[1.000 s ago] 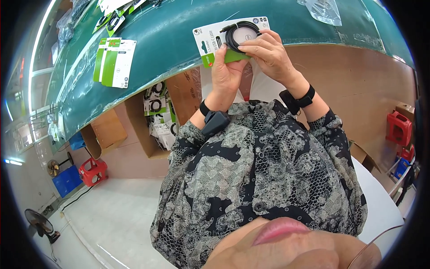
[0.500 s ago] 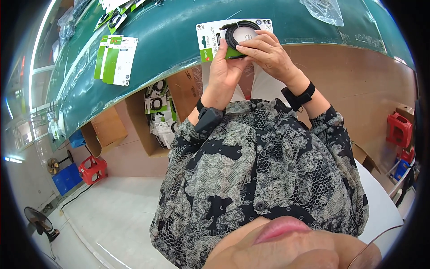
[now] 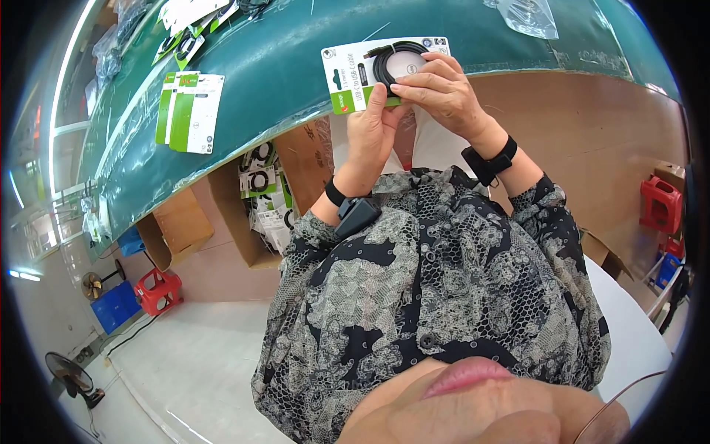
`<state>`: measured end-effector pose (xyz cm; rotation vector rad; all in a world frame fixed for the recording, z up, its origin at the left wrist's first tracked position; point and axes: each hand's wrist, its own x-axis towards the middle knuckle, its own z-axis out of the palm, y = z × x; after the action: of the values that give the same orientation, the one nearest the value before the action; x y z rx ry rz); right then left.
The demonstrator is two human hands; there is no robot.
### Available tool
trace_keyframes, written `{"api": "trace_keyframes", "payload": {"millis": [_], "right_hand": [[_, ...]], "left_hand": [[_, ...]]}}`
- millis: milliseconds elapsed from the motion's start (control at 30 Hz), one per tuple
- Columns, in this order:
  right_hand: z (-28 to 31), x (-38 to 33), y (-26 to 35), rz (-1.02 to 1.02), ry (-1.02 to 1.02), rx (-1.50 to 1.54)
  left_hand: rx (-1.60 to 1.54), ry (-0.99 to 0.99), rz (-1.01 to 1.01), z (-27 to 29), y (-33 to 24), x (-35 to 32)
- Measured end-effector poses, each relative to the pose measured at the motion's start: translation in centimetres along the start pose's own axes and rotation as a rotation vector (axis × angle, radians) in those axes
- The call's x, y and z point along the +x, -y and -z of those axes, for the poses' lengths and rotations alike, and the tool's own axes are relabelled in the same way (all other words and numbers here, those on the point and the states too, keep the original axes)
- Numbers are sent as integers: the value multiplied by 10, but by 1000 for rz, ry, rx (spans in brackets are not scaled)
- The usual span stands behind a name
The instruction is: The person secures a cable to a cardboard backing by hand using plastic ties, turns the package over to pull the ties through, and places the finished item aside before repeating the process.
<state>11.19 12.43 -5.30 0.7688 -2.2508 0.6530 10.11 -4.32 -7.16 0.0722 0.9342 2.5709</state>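
A white-and-green hang-slot backing card (image 3: 351,70) is held over the near edge of the green-covered workbench (image 3: 281,78), tilted so that its printed face is toward the wearer. A coiled black cable (image 3: 382,70) lies against the right part of the card, one plug projecting at the coil's upper left. The left hand (image 3: 373,133) grips the card's lower edge on the bench's near side, thumb on the printed face; its other fingers are largely hidden behind. The right hand (image 3: 447,92) is closed over the card's right end, its bent fingers lying across the coil; the position of its thumb cannot be made out. Each wrist carries a black strap with a dark module, both on the near side of the bench.

On the bench's left part, near its front edge, rests an overlapping group of white-and-green cards (image 3: 196,115). Farther back on the bench's left lies a loose heap of carded cables (image 3: 185,44); toward its far right is a crumpled clear plastic bag (image 3: 529,16). Beneath the bench's front edge, an open cardboard box (image 3: 228,194) contains further carded black cables (image 3: 262,181). Below the bench's left end stand a red plastic stool (image 3: 159,291) and a blue crate (image 3: 115,305).
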Motion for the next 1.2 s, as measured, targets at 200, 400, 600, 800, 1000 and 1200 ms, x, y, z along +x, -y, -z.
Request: {"api": "trace_keyframes", "payload": {"millis": [200,400,600,800,1000,1200], "right_hand": [[28,21,-16,-70,-123,-122],[51,24,-61,-431,-245,58],[8,52,-46,-417,-135,57],[-1,58,-49,-340,-80,-33],[-12,51,-56,-301,9,-157],[-14,59,-56,-258,-11,-199]], "left_hand": [[-41,-7,-7,-8,-10,12],[-14,39,-37,-17,-19,29],[60,-17,-63,-11,-7,38],[58,-28,-77,-8,-9,50],[42,-7,-75,-3,-3,52],[-1,-8,-69,4,-1,56]]}}
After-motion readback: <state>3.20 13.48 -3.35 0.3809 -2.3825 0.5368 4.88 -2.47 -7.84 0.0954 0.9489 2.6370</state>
